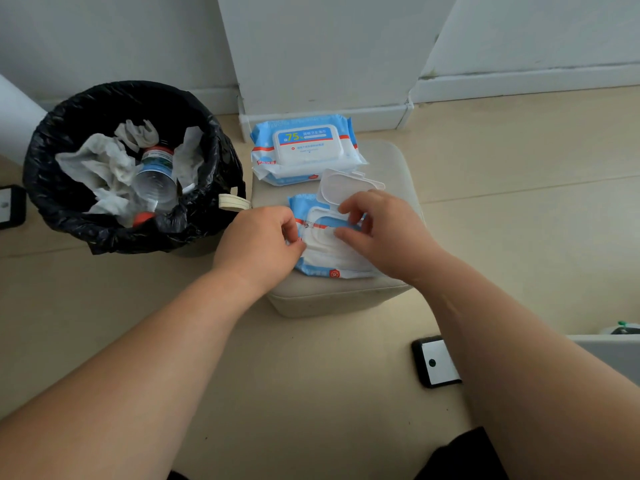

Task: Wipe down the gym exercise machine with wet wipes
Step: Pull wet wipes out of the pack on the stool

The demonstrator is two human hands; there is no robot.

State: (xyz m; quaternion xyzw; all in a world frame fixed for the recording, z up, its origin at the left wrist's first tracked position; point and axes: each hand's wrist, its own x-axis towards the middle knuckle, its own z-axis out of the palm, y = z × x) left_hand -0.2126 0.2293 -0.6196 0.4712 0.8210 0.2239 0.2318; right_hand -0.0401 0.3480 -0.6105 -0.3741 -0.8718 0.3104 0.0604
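Pinching the left edge of the blue-and-white soft plastic pack of wet wipes (327, 256), my left grip (263, 237) is closed on the wrapper, its fingers curled in tight. My right grip (381, 230) is curled over the pack's opening. The forefinger is on the far rim and the thumb on the near side, and both are closed on the strip of blue film there. Whether a wipe is caught between the tips I cannot tell.

Just beyond my right knuckles the white hinged plastic lid (346, 185) stands flipped back. The pack lies flat under both grips on the beige padded stool (329, 299), with its near edge close to the stool's front edge. Its right corner is hidden beneath my right wrist.

Farther ahead of both grips a second blue-and-white wipe pack with its lid shut (304, 147) sits at the stool's back edge. It almost touches the open lid and overhangs the left side a little. To the right of that pack a band of stool top shows.

Left of my left grip, just beside the stool, stands the round bin lined with a black plastic bag (45, 174). It holds crumpled white used wipes (104, 161) and a clear plastic bottle (156, 178). A cream strap (233, 201) sticks out in the narrow gap between the bin and my left knuckles.

To the right of my right grip a wide stretch of pale beige floor (519, 168) runs to the white skirting board (519, 84). Nearer to me, beneath my right forearm, a black-framed white tile with a dot (436, 362) lies on the floor.
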